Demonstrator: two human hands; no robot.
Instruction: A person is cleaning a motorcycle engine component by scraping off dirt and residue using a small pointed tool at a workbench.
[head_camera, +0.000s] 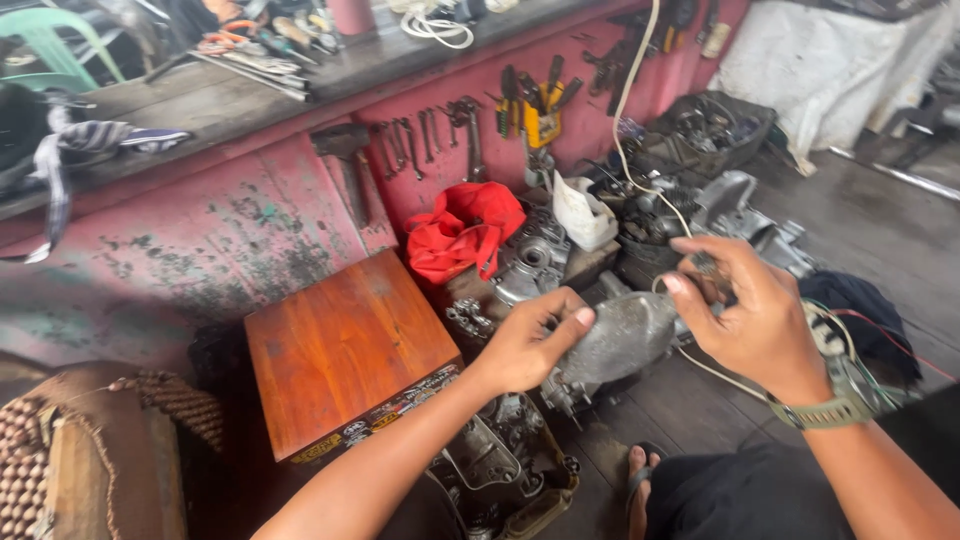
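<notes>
Hands meet over a floor-level heap of engine parts. Left hand (528, 345) is curled around the near end of a grey, dull metal engine cover (620, 338), thumb laid over its top face, the other fingers underneath; it reads as a supporting grip, keeping the piece lifted off the pile and its broad face turned up. Right hand (752, 318) sits at the cover's far end, thumb and forefinger pressed together on something small and dark at that end. What exactly is pinched I cannot tell; a pale cable (628, 95) hangs down from above to about that spot.

Cover is held in the air, between the two hands, above the dark plank floor (870, 225), just right of a wooden box (340, 345) with a reddish-brown top, stickers along its near edge. Holding it up keeps the work close to the eyes rather than down among the clutter.

Below the left forearm a greasy casing (500, 470) lies open on the floor. Behind the hands, more crankcase pieces (530, 262) and a red cloth (462, 228) rest against the foot of the pink wall (200, 240). Spanners and pliers (530, 105) hang in a row on that wall, within reach of someone sitting low. A green watch strap (822, 412) circles the right wrist; a sandalled foot (640, 470) shows at the lower edge.
</notes>
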